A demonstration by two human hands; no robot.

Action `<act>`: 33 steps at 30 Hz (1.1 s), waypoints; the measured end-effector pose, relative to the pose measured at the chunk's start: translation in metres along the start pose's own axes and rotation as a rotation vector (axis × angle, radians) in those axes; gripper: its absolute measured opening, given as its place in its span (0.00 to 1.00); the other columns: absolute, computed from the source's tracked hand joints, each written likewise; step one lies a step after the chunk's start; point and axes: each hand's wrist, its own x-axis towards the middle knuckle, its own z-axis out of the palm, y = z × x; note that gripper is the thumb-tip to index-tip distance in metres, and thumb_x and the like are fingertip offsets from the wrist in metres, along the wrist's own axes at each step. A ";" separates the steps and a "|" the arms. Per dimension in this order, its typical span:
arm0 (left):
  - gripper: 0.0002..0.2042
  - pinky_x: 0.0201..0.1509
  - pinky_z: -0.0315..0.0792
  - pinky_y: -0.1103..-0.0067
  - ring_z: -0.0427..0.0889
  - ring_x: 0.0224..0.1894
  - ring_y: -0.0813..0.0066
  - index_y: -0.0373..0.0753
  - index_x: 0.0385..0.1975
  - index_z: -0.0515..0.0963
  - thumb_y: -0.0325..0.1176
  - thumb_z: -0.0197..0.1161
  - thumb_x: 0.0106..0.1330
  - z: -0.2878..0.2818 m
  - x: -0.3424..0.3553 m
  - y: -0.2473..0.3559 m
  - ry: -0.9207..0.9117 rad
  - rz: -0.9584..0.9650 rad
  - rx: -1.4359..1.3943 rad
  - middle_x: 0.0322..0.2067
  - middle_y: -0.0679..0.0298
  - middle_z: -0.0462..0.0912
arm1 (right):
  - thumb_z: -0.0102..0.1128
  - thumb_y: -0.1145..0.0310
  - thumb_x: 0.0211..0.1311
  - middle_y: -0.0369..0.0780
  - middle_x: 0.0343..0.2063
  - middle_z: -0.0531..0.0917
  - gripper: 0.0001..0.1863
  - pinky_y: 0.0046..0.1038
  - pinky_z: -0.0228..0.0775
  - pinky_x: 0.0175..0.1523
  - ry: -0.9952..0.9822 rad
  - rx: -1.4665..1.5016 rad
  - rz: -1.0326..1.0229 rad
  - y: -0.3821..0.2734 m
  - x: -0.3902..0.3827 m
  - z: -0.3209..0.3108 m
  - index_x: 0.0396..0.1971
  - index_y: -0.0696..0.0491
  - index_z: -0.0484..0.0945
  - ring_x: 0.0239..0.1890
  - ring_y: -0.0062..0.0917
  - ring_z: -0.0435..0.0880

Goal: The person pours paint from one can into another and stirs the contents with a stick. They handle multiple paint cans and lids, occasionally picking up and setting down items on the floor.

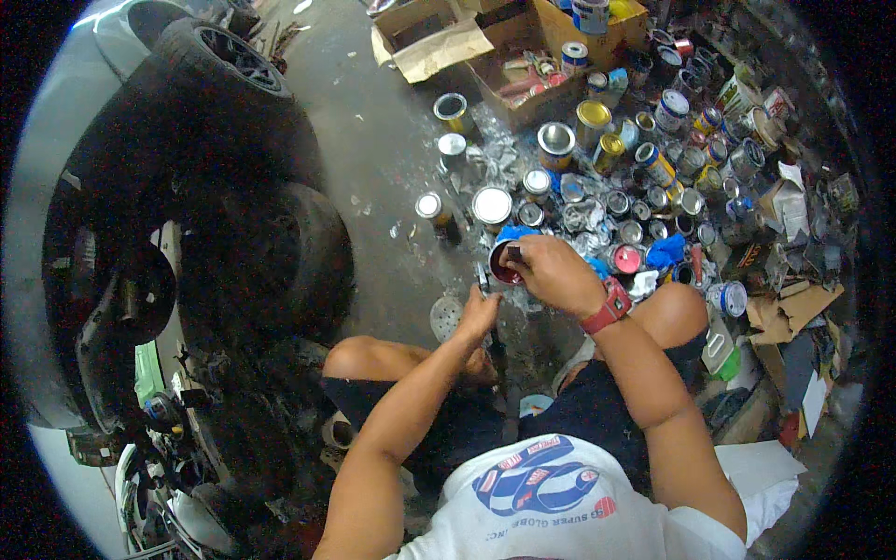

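My right hand, with a red watch on its wrist, reaches over a can with dark red inside. Its fingers are closed on a small dark piece, perhaps a handle, at the can's mouth; the lower end is hidden. A blue crumpled cloth or glove lies against the can's far side. Just left of the can, my left hand is closed around a slim upright object with a pale metallic top, its kind unclear. A round perforated disc lies beside my left hand.
Several paint cans crowd the floor ahead and to the right, some standing lidded. Open cardboard boxes stand at the back. Along the left are a car and a loose tyre. Torn cardboard lies at the right.
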 end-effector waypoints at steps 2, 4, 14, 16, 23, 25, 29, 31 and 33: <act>0.22 0.53 0.77 0.64 0.82 0.45 0.63 0.34 0.62 0.76 0.42 0.65 0.77 -0.003 0.000 0.006 -0.028 -0.018 0.027 0.42 0.57 0.86 | 0.68 0.75 0.69 0.48 0.41 0.92 0.07 0.46 0.85 0.53 0.073 -0.025 0.013 0.006 -0.003 0.006 0.44 0.55 0.90 0.46 0.50 0.92; 0.21 0.57 0.76 0.65 0.82 0.50 0.63 0.33 0.61 0.77 0.42 0.65 0.77 -0.005 0.001 0.000 -0.034 0.004 0.001 0.46 0.56 0.86 | 0.67 0.73 0.70 0.51 0.39 0.90 0.07 0.50 0.82 0.51 0.006 0.105 -0.024 -0.007 0.001 -0.004 0.44 0.55 0.90 0.45 0.52 0.90; 0.34 0.74 0.73 0.55 0.83 0.69 0.34 0.30 0.74 0.68 0.47 0.63 0.76 -0.011 -0.002 0.012 -0.141 -0.072 -0.008 0.64 0.33 0.84 | 0.69 0.74 0.68 0.50 0.40 0.90 0.07 0.50 0.83 0.54 -0.006 -0.022 -0.004 -0.006 -0.003 -0.004 0.43 0.55 0.89 0.46 0.53 0.90; 0.33 0.75 0.73 0.56 0.83 0.69 0.36 0.30 0.74 0.69 0.47 0.63 0.76 -0.013 -0.004 0.022 -0.146 -0.152 0.038 0.64 0.34 0.85 | 0.69 0.75 0.68 0.49 0.40 0.90 0.07 0.48 0.83 0.54 0.023 -0.037 0.003 -0.006 -0.004 -0.004 0.43 0.54 0.89 0.47 0.52 0.90; 0.34 0.74 0.73 0.56 0.84 0.68 0.37 0.30 0.75 0.68 0.46 0.63 0.76 -0.011 -0.004 0.016 -0.139 -0.092 -0.007 0.63 0.34 0.85 | 0.69 0.76 0.68 0.49 0.38 0.90 0.08 0.48 0.83 0.55 0.045 -0.010 0.019 -0.002 -0.003 0.005 0.44 0.55 0.90 0.47 0.52 0.90; 0.34 0.74 0.73 0.57 0.84 0.68 0.37 0.30 0.74 0.68 0.47 0.63 0.75 -0.010 -0.001 0.009 -0.141 -0.122 -0.021 0.63 0.34 0.85 | 0.68 0.76 0.68 0.49 0.38 0.90 0.08 0.48 0.83 0.55 0.054 0.021 0.003 -0.005 -0.001 0.003 0.44 0.55 0.90 0.47 0.52 0.90; 0.34 0.72 0.74 0.57 0.85 0.67 0.36 0.30 0.74 0.68 0.47 0.62 0.75 -0.010 0.006 -0.003 -0.137 -0.128 -0.012 0.63 0.34 0.85 | 0.67 0.75 0.69 0.49 0.38 0.90 0.08 0.48 0.83 0.55 0.016 -0.009 0.008 -0.011 -0.001 -0.003 0.44 0.54 0.90 0.47 0.52 0.90; 0.34 0.71 0.75 0.57 0.86 0.66 0.36 0.30 0.74 0.68 0.48 0.61 0.75 -0.009 0.005 0.004 -0.145 -0.129 0.010 0.62 0.34 0.86 | 0.67 0.75 0.70 0.49 0.38 0.90 0.07 0.48 0.83 0.55 0.050 -0.034 0.009 -0.007 -0.002 -0.002 0.44 0.54 0.90 0.47 0.52 0.90; 0.34 0.71 0.75 0.57 0.86 0.66 0.36 0.30 0.74 0.68 0.48 0.61 0.75 -0.008 0.002 0.008 -0.143 -0.119 0.012 0.62 0.34 0.86 | 0.67 0.74 0.70 0.48 0.38 0.90 0.07 0.49 0.83 0.55 0.093 0.057 -0.073 -0.005 -0.001 0.001 0.45 0.53 0.90 0.47 0.52 0.90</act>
